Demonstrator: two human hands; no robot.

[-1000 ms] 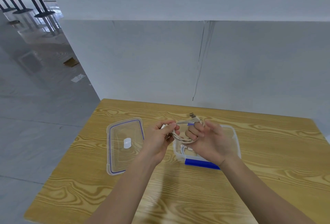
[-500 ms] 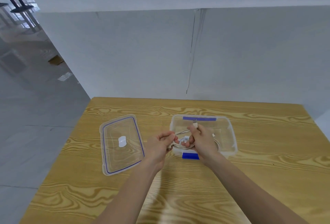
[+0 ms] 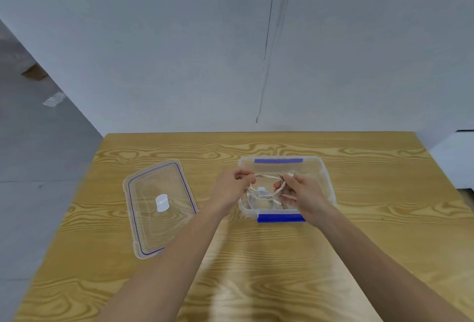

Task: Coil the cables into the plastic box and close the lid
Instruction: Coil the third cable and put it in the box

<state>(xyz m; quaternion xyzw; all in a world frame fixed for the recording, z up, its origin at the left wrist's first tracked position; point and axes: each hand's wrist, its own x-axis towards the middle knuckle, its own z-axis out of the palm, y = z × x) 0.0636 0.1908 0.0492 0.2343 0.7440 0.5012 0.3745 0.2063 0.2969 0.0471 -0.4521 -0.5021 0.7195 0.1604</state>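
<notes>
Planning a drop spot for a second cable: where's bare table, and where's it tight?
Bare wood: right of the box out to the table edge; the far strip between lid, box and the wall; the near edge below the lid. Crowded: over the box, where the left hand and right hand hold the coiled cable.

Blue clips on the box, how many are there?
2. One blue clip is on the plastic box's far rim, the other on its near rim, beside the right hand, which may hide more.
</notes>
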